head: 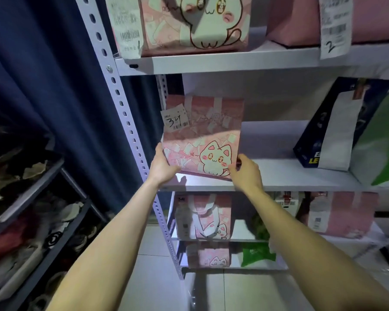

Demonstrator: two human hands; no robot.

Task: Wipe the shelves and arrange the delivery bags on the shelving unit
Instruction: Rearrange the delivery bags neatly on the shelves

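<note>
Pink cat bag [202,140] stands at the left end of the middle shelf [301,176]. Left hand [163,167] and right hand [247,172] grip its lower corners. Advise seating the base flat, label [175,120] facing outward, well apart from the dark bag [337,124].

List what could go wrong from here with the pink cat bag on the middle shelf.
1. The left hand and right hand hold the pink cat bag only at its bottom corners, close to the front edge of the middle shelf. Released there, the tall bag might tip forward.
2. Its receipt tag pokes past the bag's left edge, toward the upright post, and could snag or tear if the bag slides left.
</note>
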